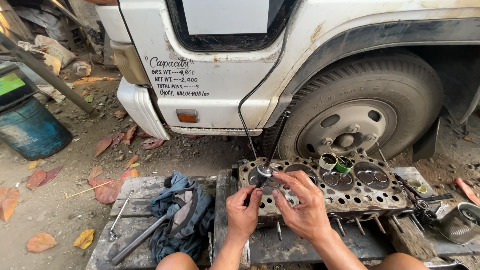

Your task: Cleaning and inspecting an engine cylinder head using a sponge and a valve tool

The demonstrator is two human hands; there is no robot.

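Blue drum [31,129] far left on the dirt. Grey rag [184,215] bunched on the wooden pallet [131,235], metal bar [137,241] beside it. Left hand [243,214] fisted around the lower end of the black-shafted valve tool [272,147]. Right hand [302,205], fingers half-open, touches the cylinder head [345,192] by the tool's base. Truck wheel [360,107] behind.

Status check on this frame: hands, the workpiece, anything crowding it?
Left hand gripping dark rod tool; right hand steadying its lower end. Tool tip on valve in cylinder head. Two small tins sit on the head, apart from hands.
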